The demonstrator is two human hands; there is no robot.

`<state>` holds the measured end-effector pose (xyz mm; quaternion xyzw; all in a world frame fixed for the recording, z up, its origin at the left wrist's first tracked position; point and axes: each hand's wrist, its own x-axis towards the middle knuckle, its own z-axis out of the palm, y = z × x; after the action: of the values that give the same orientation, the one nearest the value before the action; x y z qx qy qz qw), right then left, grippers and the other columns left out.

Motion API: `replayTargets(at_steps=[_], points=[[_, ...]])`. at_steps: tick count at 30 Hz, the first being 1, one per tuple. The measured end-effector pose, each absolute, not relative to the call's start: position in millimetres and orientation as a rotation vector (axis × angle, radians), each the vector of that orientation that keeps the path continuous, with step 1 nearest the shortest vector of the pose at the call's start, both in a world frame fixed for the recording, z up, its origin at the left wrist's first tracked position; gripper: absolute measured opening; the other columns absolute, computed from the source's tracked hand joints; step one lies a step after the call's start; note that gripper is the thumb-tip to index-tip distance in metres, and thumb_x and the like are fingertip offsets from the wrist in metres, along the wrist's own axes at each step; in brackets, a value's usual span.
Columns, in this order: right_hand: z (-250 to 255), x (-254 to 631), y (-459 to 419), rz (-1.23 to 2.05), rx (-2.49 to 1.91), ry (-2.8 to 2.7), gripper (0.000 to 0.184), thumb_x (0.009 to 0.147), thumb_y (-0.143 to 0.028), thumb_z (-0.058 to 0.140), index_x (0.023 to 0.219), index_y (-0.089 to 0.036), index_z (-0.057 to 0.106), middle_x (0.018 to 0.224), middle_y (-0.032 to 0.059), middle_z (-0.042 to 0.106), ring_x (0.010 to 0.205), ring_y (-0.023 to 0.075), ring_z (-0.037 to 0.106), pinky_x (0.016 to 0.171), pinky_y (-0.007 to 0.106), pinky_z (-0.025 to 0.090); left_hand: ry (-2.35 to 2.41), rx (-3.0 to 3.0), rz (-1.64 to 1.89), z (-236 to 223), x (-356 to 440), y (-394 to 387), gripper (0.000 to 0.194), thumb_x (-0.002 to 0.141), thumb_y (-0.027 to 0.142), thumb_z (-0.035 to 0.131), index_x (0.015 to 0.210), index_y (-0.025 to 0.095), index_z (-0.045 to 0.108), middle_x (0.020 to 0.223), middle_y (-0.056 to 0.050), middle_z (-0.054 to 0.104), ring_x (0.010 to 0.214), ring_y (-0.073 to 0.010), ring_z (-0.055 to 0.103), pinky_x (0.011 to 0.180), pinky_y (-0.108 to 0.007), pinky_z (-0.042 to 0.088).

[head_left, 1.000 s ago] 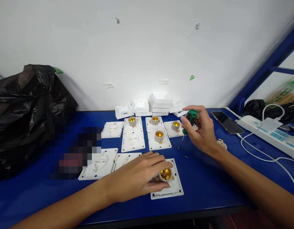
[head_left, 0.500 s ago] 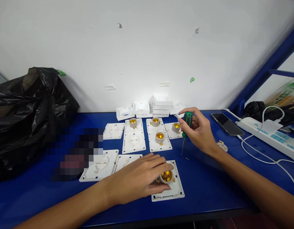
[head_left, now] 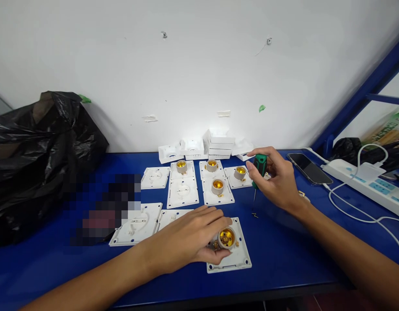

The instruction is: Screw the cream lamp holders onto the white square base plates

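My left hand (head_left: 199, 235) curls its thumb and fingers around a round lamp socket (head_left: 226, 238) with a brass-coloured inside. That socket sits on a square white plastic plate (head_left: 242, 255) near the table's front edge. In my right hand (head_left: 279, 179) is a screwdriver with a green and black handle (head_left: 259, 172), held upright with its shaft pointing down. Just below the shaft's tip lie small screws (head_left: 254, 215) on the blue table. Behind my hands stand several more white plates, some carrying a lamp socket (head_left: 217, 186) and some bare, such as one plate (head_left: 182, 192) in the middle.
White box-like covers (head_left: 221, 147) are stacked against the wall. A black plastic bag (head_left: 47, 164) fills the left side, beside a pixelated patch. To the right are a phone (head_left: 309, 168), a power strip (head_left: 374, 183) and white cables (head_left: 358, 211). A blue frame (head_left: 364, 90) stands behind them.
My right hand and the screwdriver have shifted slightly right, the tip now above the screws. My left thumb and fingers have moved a little on the socket, which stays on its plate.
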<state>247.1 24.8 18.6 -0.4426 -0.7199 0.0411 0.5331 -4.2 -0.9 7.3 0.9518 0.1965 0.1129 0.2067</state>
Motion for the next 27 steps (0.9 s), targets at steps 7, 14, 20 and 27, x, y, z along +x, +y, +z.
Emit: replayTargets(at_steps=[7,14,20,27], points=[[12.7,243.3,23.9,0.167,-1.023,-1.739,0.015,0.089,-0.019,0.069,0.102,-0.024,0.064,0.060,-0.0091,0.043,0.048,0.0077,0.035,0.046,0.026,0.030,0.633,2.441,0.249,11.6,-6.3,-2.1,0.027,0.099,0.031,0.069,0.123,0.023,0.061,0.109,-0.003,0.062,0.099,-0.0209,0.062,0.088,-0.030,0.047],[17.1,238.7,22.5,0.449,-1.009,-1.553,0.011,0.099,-0.031,0.061,0.107,-0.025,0.058,0.059,-0.0073,0.055,0.045,0.0096,0.046,0.040,0.024,0.038,0.669,2.206,0.199,19.8,-9.0,3.6,0.026,0.105,0.041,0.060,0.128,0.029,0.063,0.115,-0.003,0.063,0.102,-0.0199,0.064,0.092,-0.030,0.048],[13.5,228.5,15.9,0.734,-0.964,-1.530,0.018,0.099,-0.039,0.063,0.107,-0.026,0.055,0.060,-0.0074,0.059,0.040,0.0085,0.049,0.033,0.020,0.043,0.653,2.161,0.255,18.1,-9.0,8.5,0.025,0.111,0.033,0.044,0.123,0.026,0.065,0.118,-0.003,0.065,0.108,-0.0190,0.062,0.098,-0.032,0.045],[11.1,224.1,11.5,0.837,-0.951,-1.554,0.018,0.098,-0.038,0.065,0.107,-0.025,0.055,0.061,-0.0068,0.061,0.042,0.0076,0.052,0.036,0.019,0.047,0.618,2.226,0.221,19.6,-12.4,10.9,0.022,0.104,0.022,0.051,0.119,0.024,0.066,0.108,-0.003,0.066,0.093,-0.0177,0.063,0.086,-0.030,0.049]])
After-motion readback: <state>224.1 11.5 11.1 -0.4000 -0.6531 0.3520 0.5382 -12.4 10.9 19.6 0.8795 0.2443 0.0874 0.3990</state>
